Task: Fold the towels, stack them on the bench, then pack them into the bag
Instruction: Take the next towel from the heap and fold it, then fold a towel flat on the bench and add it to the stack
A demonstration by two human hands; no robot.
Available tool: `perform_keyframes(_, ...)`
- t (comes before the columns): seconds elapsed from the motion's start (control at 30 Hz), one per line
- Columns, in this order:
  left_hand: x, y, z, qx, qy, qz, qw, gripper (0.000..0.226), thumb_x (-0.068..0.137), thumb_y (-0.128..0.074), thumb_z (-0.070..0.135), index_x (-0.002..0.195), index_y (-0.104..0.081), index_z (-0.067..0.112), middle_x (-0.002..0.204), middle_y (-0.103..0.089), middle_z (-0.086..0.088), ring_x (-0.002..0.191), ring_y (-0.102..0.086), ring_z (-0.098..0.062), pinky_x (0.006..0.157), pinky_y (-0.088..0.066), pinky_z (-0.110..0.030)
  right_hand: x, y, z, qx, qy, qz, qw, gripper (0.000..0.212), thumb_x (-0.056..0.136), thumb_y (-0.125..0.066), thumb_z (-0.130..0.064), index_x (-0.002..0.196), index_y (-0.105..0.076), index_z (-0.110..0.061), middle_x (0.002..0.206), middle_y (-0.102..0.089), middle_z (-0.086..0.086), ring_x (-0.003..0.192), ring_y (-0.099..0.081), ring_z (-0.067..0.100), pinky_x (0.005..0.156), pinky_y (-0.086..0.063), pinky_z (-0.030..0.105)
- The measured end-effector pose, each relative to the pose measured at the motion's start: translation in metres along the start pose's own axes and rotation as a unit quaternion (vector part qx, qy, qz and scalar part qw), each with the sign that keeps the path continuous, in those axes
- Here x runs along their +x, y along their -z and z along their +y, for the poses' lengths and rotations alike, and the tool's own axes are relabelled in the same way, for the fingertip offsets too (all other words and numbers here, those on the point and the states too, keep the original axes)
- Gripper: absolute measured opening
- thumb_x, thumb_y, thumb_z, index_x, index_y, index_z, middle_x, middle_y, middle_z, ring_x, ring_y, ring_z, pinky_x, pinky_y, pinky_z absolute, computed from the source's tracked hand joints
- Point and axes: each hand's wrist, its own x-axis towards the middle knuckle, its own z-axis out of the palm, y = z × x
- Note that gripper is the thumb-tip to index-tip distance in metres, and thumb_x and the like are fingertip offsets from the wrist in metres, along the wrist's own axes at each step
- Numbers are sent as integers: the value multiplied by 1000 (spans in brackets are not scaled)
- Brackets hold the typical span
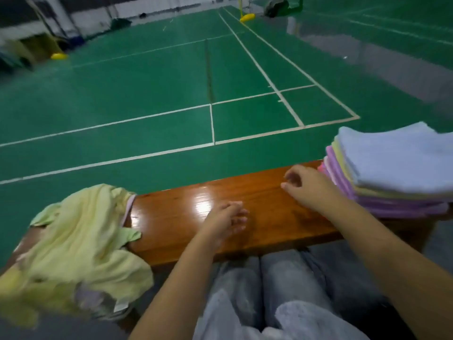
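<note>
A glossy brown wooden bench point(171, 217) runs across the foreground. On its right end stands a stack of folded towels point(397, 175), pale blue on top with yellow, purple and pink layers below. On the left end lies a heap of unfolded yellow-green towels point(81, 241), with a pale purple one showing at its lower edge. My left hand point(228, 219) hovers over the bare middle of the bench, fingers loosely extended and empty. My right hand point(306, 185) is just left of the stack, fingers loosely curled, holding nothing.
My knees in grey trousers point(269, 290) sit against the bench's near edge. Beyond the bench spreads a green sports court floor point(147, 82) with white lines. Yellow net-post bases point(247, 17) and dark bags stand far off.
</note>
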Motion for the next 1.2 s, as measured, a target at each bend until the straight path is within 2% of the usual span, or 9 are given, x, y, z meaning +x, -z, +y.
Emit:
perform_keyframes(0.1,-21,66,-21,-5,-13,84,996,15,96,-57,19,104,-60,8,91,-68,-8,83,-64,-20,80,-53,-37,-2,-56,-38,22,34,-32,999,25,90,-61,-27,111,-61,-14,112,-63,4,105,-57,21,90,-46,32)
perform_keyframes(0.23,-58,139,-38,-17,-76,231,970,10,95,-57,19,89,-62,12,79,-65,-3,66,-60,-11,68,-51,-28,-7,-125,-92,84,76,-145,983,22,89,-63,-26,108,-61,-17,105,-62,0,98,-57,17,78,-44,26)
perform_keyframes(0.4,-94,206,-43,73,-157,472,864,6,93,-60,24,90,-61,18,92,-66,-2,85,-64,-14,72,-52,-26,-10,-186,-149,119,106,-228,961,19,90,-62,-30,107,-58,-23,104,-60,-6,96,-57,12,75,-45,24)
perform_keyframes(0.5,-101,234,-41,169,-146,563,796,24,90,-64,31,105,-60,13,110,-56,0,91,-54,-13,73,-42,-23,-12,-208,-171,133,116,-264,948,20,89,-63,-31,107,-58,-24,101,-60,-7,95,-58,11,78,-52,28)
perform_keyframes(0.6,-94,259,-41,291,-38,545,785,49,85,-66,45,121,-60,13,125,-48,-7,110,-51,-23,91,-42,-33,-13,-220,-178,127,124,-273,946,16,88,-63,-31,102,-56,-27,99,-60,-9,93,-57,10,81,-52,30)
perform_keyframes(0.67,-88,269,-42,290,-16,519,804,42,86,-64,41,116,-66,12,121,-60,-7,108,-56,-25,88,-43,-32,-11,-223,-178,125,126,-276,945,14,88,-63,-31,100,-56,-28,99,-60,-9,93,-57,10,82,-52,30)
perform_keyframes(0.83,-94,275,-33,127,-77,492,858,13,85,-69,24,82,-65,12,75,-61,6,78,-57,-16,66,-42,-27,-6,-224,-175,132,111,-266,948,13,88,-63,-29,100,-59,-26,99,-61,-7,95,-58,12,83,-52,32)
perform_keyframes(1.07,-118,266,-1,52,-138,406,902,17,80,-77,16,73,-61,11,67,-54,2,65,-47,-12,58,-39,-21,-5,-228,-212,173,163,-290,927,32,83,-69,-36,111,-58,-25,104,-60,-9,95,-60,10,76,-51,26)
perform_keyframes(1.2,-131,248,42,33,-199,357,912,18,81,-75,15,70,-61,14,68,-55,0,70,-50,-15,67,-44,-28,-1,-224,-236,217,221,-276,910,48,79,-73,-37,123,-56,-25,117,-58,-8,105,-56,8,89,-47,24)
